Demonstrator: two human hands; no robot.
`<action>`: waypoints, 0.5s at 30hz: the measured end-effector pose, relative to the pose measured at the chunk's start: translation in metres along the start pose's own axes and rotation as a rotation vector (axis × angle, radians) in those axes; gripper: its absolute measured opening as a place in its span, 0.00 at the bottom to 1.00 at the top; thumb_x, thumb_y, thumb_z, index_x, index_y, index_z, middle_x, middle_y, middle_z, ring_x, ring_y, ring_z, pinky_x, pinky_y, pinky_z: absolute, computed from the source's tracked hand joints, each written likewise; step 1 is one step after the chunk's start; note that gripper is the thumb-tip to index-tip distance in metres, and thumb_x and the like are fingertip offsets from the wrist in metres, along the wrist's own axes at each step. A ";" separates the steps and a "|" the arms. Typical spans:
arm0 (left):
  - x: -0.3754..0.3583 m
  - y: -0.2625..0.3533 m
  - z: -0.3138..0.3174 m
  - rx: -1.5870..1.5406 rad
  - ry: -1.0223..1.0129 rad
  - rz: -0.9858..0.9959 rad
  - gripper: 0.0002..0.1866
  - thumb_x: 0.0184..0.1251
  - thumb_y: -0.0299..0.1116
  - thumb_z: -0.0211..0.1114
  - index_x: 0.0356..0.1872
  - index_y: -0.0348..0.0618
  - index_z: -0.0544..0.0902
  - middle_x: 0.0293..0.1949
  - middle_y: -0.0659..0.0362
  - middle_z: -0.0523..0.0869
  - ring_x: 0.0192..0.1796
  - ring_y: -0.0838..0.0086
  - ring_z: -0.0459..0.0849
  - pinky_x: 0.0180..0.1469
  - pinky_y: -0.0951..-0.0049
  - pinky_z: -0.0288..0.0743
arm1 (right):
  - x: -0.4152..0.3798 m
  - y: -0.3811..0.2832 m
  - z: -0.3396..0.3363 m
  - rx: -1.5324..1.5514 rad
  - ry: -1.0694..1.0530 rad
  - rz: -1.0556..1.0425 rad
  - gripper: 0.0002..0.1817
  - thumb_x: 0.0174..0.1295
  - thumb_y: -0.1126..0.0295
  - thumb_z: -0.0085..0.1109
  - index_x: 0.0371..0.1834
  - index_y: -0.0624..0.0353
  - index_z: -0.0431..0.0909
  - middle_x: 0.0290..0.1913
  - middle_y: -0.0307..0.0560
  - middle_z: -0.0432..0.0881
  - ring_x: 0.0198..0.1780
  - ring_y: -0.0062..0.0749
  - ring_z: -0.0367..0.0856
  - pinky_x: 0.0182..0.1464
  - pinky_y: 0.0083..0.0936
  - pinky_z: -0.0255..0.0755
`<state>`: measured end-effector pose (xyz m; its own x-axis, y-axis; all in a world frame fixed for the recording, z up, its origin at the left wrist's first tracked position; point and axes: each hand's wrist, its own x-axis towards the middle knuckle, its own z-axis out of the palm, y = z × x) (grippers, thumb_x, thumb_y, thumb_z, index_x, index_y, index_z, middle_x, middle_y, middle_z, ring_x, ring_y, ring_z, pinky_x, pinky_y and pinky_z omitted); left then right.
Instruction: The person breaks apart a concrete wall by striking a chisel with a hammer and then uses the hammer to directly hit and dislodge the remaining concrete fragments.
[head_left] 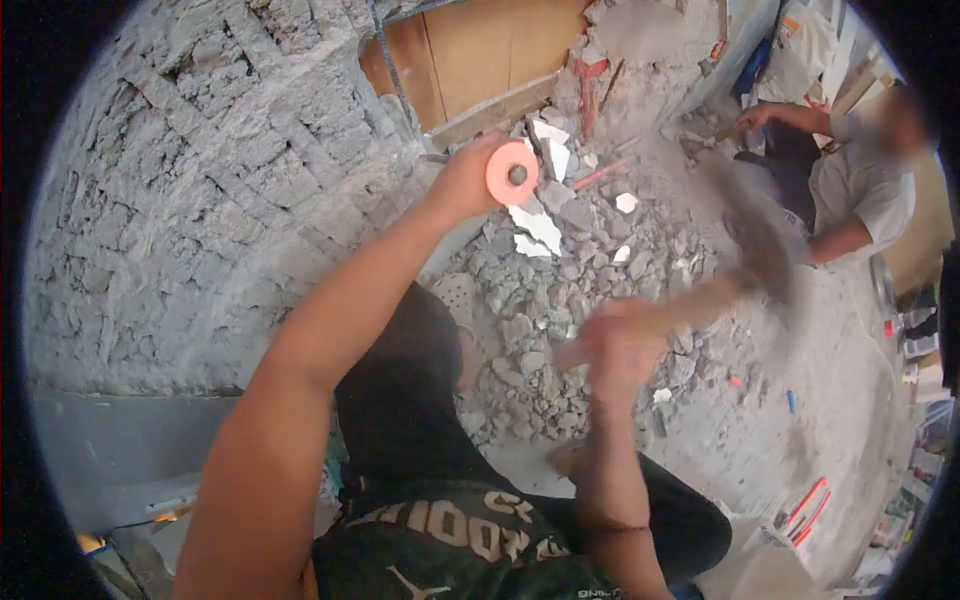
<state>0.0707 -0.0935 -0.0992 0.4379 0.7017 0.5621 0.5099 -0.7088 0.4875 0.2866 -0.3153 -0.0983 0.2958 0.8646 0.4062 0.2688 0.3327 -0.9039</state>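
Note:
My left hand (470, 178) is wrapped round a chisel with a round orange guard (512, 172); the metal end of the chisel shows in the middle of the guard. The chisel's tip is hidden, close to the rough wall. My right hand (622, 345) is closed round the wooden handle (700, 303) of a hammer. Its head (765, 235) is smeared by motion and is to the right of the chisel, well apart from it. Grey rubble (540, 310) with white broken pieces (538, 230) lies below and between my hands.
A rough, chipped concrete wall (200, 180) fills the left. At the right a co-worker (860, 190) sits by the rubble. A brown board (500, 50) stands at the top. Red-handled tools (808, 510) lie at the lower right.

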 end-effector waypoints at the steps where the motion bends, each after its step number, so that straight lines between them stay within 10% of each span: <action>1: 0.001 -0.002 0.000 -0.031 0.050 -0.026 0.28 0.45 0.35 0.77 0.52 0.45 0.80 0.47 0.52 0.83 0.50 0.56 0.82 0.52 0.63 0.77 | 0.014 -0.007 -0.021 -0.479 0.087 -0.463 0.13 0.68 0.59 0.48 0.31 0.55 0.73 0.20 0.36 0.74 0.25 0.28 0.74 0.30 0.31 0.69; 3: 0.005 0.002 -0.003 0.041 0.019 -0.004 0.28 0.46 0.35 0.76 0.52 0.45 0.80 0.48 0.52 0.83 0.50 0.56 0.82 0.52 0.63 0.77 | 0.021 -0.065 -0.039 0.719 0.178 -0.079 0.12 0.70 0.64 0.44 0.28 0.51 0.66 0.20 0.35 0.69 0.24 0.25 0.69 0.30 0.29 0.66; 5: 0.007 0.006 -0.006 0.115 -0.014 0.010 0.28 0.46 0.34 0.76 0.52 0.44 0.80 0.48 0.52 0.83 0.51 0.56 0.83 0.53 0.62 0.77 | 0.022 -0.090 -0.051 0.981 0.103 -0.297 0.14 0.71 0.65 0.43 0.25 0.50 0.60 0.22 0.36 0.66 0.23 0.23 0.64 0.30 0.27 0.64; 8: 0.003 0.009 -0.005 0.069 -0.024 -0.073 0.29 0.47 0.35 0.76 0.54 0.40 0.79 0.48 0.50 0.84 0.52 0.56 0.82 0.54 0.61 0.77 | 0.004 -0.022 0.008 0.266 0.237 -0.246 0.11 0.68 0.64 0.48 0.28 0.55 0.69 0.28 0.38 0.72 0.27 0.27 0.72 0.39 0.30 0.71; 10: 0.007 0.005 -0.005 0.135 -0.036 -0.023 0.34 0.46 0.36 0.76 0.58 0.37 0.76 0.50 0.46 0.82 0.53 0.54 0.82 0.55 0.60 0.76 | -0.023 0.051 0.054 0.080 -0.332 0.280 0.09 0.61 0.67 0.57 0.29 0.61 0.78 0.25 0.39 0.77 0.24 0.24 0.74 0.28 0.27 0.71; 15: -0.007 0.002 0.007 0.175 -0.015 0.055 0.39 0.46 0.39 0.77 0.62 0.37 0.73 0.53 0.44 0.79 0.54 0.51 0.80 0.56 0.59 0.76 | -0.019 0.031 0.051 0.263 -0.111 0.608 0.10 0.61 0.67 0.58 0.26 0.61 0.76 0.18 0.38 0.75 0.18 0.21 0.73 0.20 0.24 0.68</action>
<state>0.0736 -0.0995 -0.1065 0.4789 0.6643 0.5738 0.6056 -0.7233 0.3319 0.2427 -0.3028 -0.1407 0.2241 0.9561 -0.1888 -0.1519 -0.1570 -0.9758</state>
